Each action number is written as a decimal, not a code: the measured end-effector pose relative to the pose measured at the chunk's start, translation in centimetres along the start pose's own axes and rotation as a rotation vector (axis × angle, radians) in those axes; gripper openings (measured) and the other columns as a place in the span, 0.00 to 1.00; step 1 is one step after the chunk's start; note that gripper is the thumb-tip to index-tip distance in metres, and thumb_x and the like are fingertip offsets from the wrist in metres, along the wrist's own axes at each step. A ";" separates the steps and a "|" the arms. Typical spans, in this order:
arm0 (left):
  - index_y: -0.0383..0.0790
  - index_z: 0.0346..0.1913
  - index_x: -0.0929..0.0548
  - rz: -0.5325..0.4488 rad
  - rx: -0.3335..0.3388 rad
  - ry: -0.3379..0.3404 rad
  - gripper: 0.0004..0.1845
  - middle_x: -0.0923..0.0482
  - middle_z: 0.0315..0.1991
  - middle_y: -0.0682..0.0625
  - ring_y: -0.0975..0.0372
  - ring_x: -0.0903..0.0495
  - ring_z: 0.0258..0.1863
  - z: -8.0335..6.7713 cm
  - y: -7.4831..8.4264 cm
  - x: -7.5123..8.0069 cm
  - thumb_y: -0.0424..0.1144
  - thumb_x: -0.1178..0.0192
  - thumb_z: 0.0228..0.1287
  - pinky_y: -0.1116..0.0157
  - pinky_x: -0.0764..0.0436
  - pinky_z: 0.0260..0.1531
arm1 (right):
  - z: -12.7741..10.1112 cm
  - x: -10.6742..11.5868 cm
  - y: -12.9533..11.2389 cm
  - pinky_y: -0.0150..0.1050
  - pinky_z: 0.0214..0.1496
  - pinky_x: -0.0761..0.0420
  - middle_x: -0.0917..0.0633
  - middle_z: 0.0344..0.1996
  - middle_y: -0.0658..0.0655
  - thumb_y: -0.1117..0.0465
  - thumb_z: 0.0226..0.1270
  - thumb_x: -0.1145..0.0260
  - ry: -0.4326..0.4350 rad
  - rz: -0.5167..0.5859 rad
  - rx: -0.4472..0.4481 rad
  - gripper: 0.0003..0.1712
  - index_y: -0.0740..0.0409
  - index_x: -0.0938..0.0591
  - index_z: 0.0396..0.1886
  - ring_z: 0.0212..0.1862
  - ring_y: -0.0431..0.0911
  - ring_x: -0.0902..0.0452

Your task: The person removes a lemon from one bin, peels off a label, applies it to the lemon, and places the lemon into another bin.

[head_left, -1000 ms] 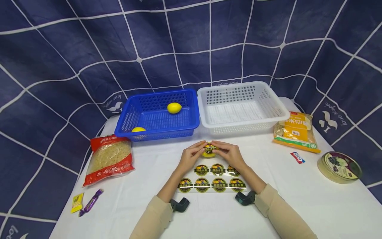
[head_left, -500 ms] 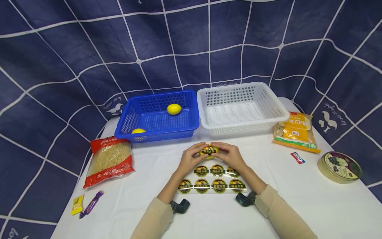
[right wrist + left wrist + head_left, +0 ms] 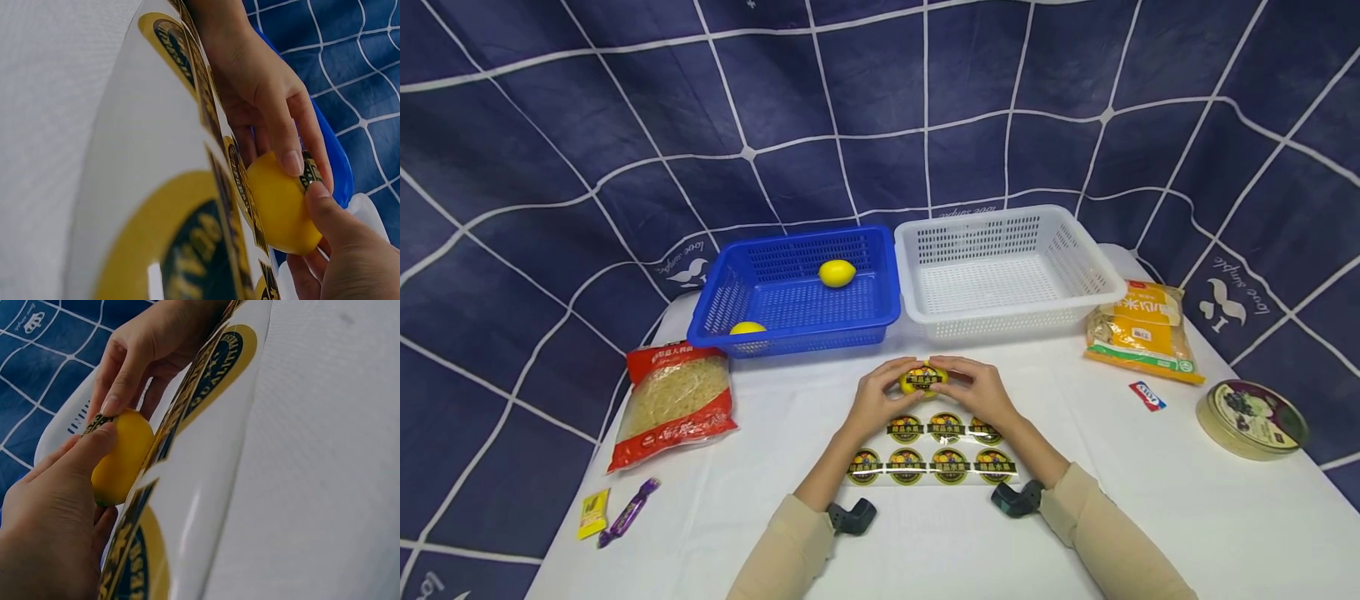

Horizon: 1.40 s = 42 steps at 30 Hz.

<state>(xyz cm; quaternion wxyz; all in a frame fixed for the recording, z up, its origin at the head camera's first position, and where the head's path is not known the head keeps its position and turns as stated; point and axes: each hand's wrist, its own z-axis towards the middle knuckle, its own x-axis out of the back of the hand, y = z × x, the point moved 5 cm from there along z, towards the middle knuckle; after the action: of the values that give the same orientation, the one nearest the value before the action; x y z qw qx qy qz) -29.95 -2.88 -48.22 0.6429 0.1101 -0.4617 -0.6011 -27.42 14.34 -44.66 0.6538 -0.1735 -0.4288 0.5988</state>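
Note:
A yellow lemon (image 3: 924, 391) is held between both hands above the far edge of a sticker sheet (image 3: 880, 482). On its face sits a round black and gold sticker (image 3: 922, 378). My left hand (image 3: 876, 402) grips the lemon from the left, its thumb on the sticker's edge in the left wrist view. From the other side my right hand (image 3: 984, 395) grips it, thumb also at the sticker. Both wrist views show the lemon (image 3: 123, 459) with fingers curled behind it. Several stickers in two rows remain on the sheet, one partly covered by the right forearm.
Behind the hands stand a blue basket (image 3: 797, 340) with two lemons (image 3: 837, 273) and a white basket (image 3: 1022, 317). A pasta bag (image 3: 677, 404) and wrapped candies (image 3: 628, 512) lie left. Rightward are an orange-yellow bag (image 3: 1142, 333), a small red-blue packet (image 3: 1147, 396) and a round tin (image 3: 1252, 419).
The thumbs have shifted outward across the lemon, and more of the sticker's face shows between the hands. Both arms stay almost where they were.

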 end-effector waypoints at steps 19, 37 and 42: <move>0.31 0.55 0.23 -0.027 0.037 -0.017 0.26 0.26 0.55 0.37 0.52 0.27 0.56 0.3 3.5 1.0 0.31 0.31 0.51 0.67 0.27 0.55 | 0.0 0.5 -0.3 0.46 0.56 0.25 0.19 0.48 0.64 0.69 0.50 0.28 0.006 -0.069 -0.144 0.24 0.70 0.21 0.49 0.52 0.56 0.24; 0.29 0.54 0.24 -0.159 0.122 -0.015 0.28 0.25 0.54 0.39 0.53 0.26 0.55 0.2 2.5 1.4 0.26 0.30 0.47 0.63 0.25 0.53 | -0.6 10.8 3.1 0.31 0.51 0.22 0.24 0.47 0.64 0.67 0.56 0.32 1.080 0.321 -0.504 0.35 0.57 0.37 0.62 0.44 0.45 0.23; 0.31 0.55 0.23 -0.170 0.145 -0.006 0.28 0.25 0.54 0.40 0.53 0.27 0.55 0.2 2.5 1.3 0.27 0.30 0.47 0.62 0.25 0.53 | -0.2 12.4 3.5 0.30 0.46 0.20 0.26 0.40 0.61 0.68 0.55 0.32 1.145 0.377 -0.483 0.38 0.54 0.37 0.65 0.38 0.43 0.23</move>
<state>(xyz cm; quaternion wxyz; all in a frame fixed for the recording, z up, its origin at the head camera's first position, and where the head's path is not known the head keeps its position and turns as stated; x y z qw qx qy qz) -28.62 -3.35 -45.76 0.5785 0.1933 -0.4947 -0.6190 -30.49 26.75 -43.01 0.6051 -0.6797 -0.0971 0.4030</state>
